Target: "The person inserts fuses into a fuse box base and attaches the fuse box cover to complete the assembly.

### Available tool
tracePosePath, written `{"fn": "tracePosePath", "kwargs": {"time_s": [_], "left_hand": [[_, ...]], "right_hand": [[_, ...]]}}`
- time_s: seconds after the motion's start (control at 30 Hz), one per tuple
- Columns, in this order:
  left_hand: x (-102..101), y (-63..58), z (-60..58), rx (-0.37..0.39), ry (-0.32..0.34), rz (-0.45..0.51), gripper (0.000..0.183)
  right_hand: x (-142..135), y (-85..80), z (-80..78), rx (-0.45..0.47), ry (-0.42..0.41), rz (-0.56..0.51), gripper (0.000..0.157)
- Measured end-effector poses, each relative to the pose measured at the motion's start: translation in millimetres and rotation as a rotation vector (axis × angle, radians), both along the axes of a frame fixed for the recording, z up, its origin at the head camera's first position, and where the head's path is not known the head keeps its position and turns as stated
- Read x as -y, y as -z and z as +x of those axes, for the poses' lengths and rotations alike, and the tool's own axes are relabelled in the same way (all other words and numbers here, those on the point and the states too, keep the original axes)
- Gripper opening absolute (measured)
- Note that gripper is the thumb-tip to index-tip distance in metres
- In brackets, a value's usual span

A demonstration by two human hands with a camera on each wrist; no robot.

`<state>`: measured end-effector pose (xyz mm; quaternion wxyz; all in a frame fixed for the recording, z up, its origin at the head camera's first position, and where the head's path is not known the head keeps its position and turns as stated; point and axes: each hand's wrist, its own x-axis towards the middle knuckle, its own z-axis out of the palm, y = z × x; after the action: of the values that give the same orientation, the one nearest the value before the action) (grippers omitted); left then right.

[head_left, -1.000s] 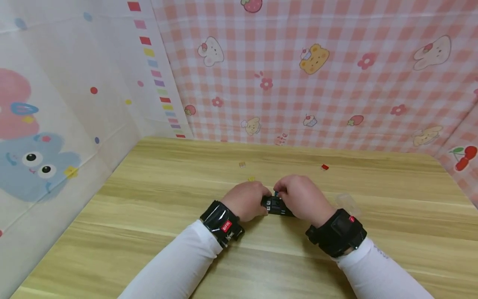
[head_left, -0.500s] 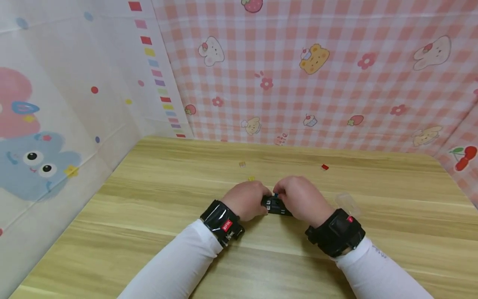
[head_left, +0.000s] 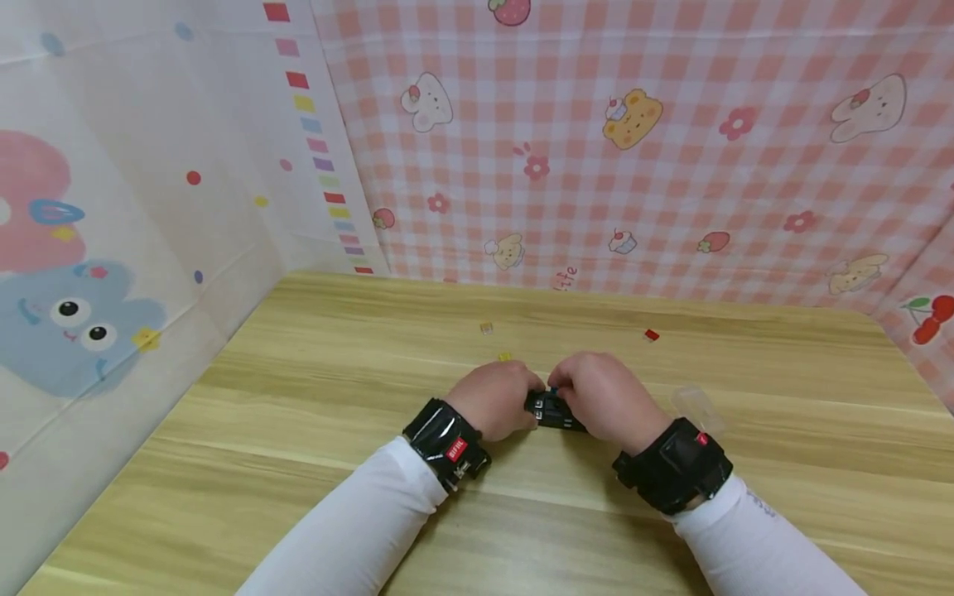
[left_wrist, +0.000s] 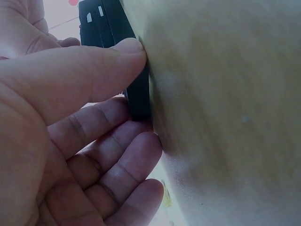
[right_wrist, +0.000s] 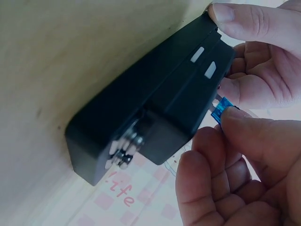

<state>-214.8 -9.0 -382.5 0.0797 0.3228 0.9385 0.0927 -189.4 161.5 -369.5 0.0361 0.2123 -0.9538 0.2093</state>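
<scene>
A black fuse block lies on the table between both hands. It carries metal terminals at one end, as the right wrist view shows, and pale marks on its top. My left hand grips its left end, thumb on the near side and fingers round the far side. A small blue blade fuse is pinched between the thumb and forefinger of my right hand. Its metal prongs point at the far side of the fuse block, right at its edge.
Beyond the hands lie a yellow fuse, a small pale clear fuse and a red fuse. A clear plastic cover rests right of the right hand. Patterned cloth hangs behind the wooden table.
The head view has shifted slightly. Both hands keep the same holds on the fuse block and the blue blade fuse, with barely any movement.
</scene>
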Motion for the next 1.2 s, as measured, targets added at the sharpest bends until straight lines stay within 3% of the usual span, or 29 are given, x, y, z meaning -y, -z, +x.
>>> {"fn": "tracePosePath", "kwargs": {"time_s": [0.67, 1.03, 1.2], "left_hand": [[-0.4, 1.2, -0.9, -0.009, 0.002, 0.002, 0.038], [0.0, 0.4, 0.2, -0.016, -0.001, 0.0, 0.035], [-0.3, 0.2, 0.8, -0.014, -0.006, -0.003, 0.035]], "right_hand": [[0.8, 3.8, -0.9, -0.019, -0.021, 0.035, 0.012], [1.0, 6.7, -1.7, -0.08, -0.081, 0.051, 0.012], [0.7, 5.2, -1.4, -0.068, -0.085, 0.058, 0.013]]}}
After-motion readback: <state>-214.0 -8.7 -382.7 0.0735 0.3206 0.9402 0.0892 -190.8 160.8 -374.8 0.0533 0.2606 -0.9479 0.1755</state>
